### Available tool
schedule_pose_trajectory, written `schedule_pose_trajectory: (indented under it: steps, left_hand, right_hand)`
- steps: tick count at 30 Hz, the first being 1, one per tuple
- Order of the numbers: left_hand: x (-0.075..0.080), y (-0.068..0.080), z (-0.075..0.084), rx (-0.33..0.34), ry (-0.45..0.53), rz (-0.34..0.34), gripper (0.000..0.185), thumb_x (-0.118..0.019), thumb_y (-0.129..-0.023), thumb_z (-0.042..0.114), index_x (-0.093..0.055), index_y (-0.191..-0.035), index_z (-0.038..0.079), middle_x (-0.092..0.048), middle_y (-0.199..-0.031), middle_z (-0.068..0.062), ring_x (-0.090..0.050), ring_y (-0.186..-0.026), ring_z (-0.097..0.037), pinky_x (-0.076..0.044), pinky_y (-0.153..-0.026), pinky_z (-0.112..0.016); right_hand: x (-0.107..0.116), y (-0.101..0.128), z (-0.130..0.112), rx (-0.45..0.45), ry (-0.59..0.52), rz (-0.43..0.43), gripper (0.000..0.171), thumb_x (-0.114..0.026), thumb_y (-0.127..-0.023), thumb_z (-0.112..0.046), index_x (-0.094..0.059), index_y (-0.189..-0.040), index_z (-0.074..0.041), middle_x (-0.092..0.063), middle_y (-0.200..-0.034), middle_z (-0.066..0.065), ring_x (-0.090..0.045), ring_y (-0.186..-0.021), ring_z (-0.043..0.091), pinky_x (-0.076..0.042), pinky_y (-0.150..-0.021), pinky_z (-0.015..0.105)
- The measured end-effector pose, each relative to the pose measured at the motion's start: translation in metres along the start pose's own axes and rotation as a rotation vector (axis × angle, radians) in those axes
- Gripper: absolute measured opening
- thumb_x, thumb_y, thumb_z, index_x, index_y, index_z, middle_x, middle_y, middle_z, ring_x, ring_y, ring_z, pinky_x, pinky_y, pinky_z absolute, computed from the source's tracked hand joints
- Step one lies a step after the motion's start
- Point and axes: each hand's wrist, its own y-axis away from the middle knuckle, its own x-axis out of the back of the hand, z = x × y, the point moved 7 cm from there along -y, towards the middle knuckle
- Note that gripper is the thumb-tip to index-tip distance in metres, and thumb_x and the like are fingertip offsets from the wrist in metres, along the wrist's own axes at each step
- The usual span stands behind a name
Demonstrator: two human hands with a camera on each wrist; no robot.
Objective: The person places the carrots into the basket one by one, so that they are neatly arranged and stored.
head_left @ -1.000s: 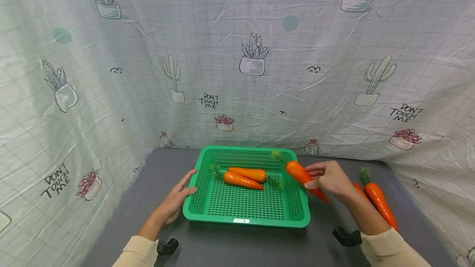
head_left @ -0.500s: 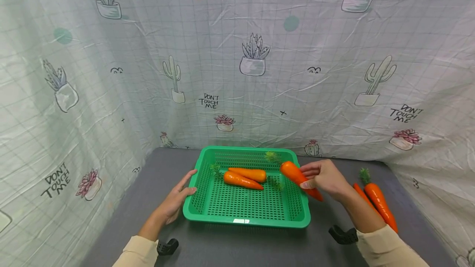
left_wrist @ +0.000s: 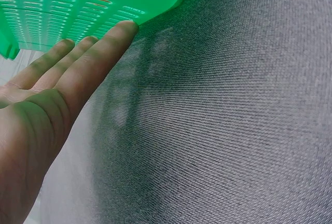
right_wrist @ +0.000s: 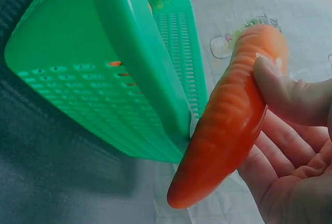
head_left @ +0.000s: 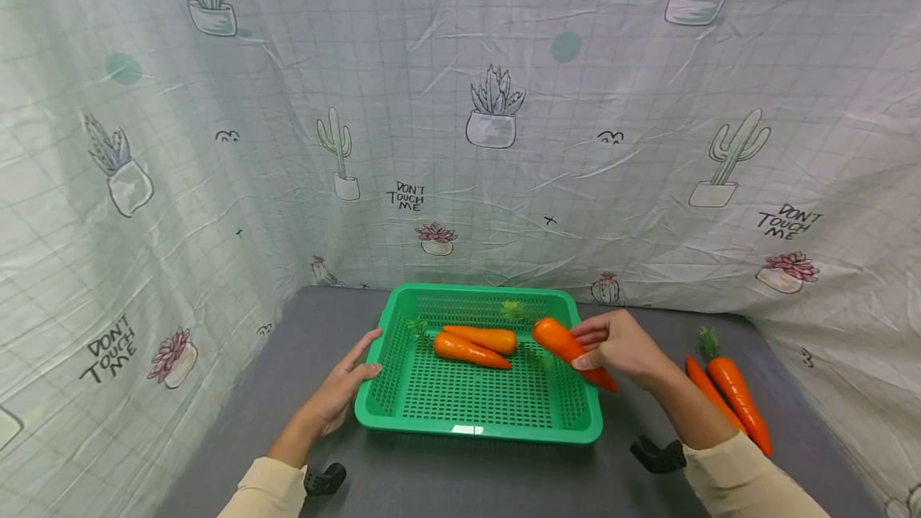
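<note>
Pinched between thumb and fingers, the carrot (head_left: 568, 348) sits in the right hand (head_left: 620, 345) grip; lower it clear of the basket (head_left: 478, 422) rim while the flat, open left hand (head_left: 338, 392) steadies the basket's side.

Carrot (head_left: 568, 350) in right grip: bright orange, green tuft. Basket (head_left: 475, 422) beside it: vivid green, slotted mesh. Two carrots (head_left: 471, 344) inside basket: orange. Pair of carrots (head_left: 727, 390) behind right grip: orange, green tops. Bench (head_left: 446, 478): dark grey weave. Backdrop (head_left: 460, 102): pale grid, cactus pots, pink succulents, black lettering. Sleeves (head_left: 748, 486): cream.
</note>
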Motion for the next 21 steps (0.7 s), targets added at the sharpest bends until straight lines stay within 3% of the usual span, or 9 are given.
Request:
schedule_pose_trajectory:
  steps: [10, 21]
  left_hand:
    - [0.0, 0.0, 0.002, -0.002, -0.008, 0.001, 0.073, -0.053, -0.107, 0.022, -0.015, -0.168, 0.034, -0.025, -0.163, -0.031, -0.069, -0.111, -0.027, -0.06, -0.084, -0.041]
    - [0.0, -0.001, 0.0, 0.008, 0.0, 0.017, 0.072, -0.053, -0.106, 0.021, -0.017, -0.167, 0.034, -0.03, -0.16, -0.03, -0.069, -0.111, -0.026, -0.06, -0.085, -0.042]
  right_hand:
    - [-0.006, -0.005, -0.007, -0.014, 0.023, -0.011, 0.049, -0.086, -0.078, 0.003, -0.071, -0.123, 0.009, -0.075, -0.118, 0.026, -0.074, -0.107, 0.035, -0.063, -0.084, 0.043]
    - [-0.013, -0.012, -0.017, 0.025, 0.063, -0.036, 0.048, -0.088, -0.074, 0.002, -0.074, -0.12, 0.008, -0.077, -0.112, 0.023, -0.075, -0.102, 0.031, -0.062, -0.087, 0.045]
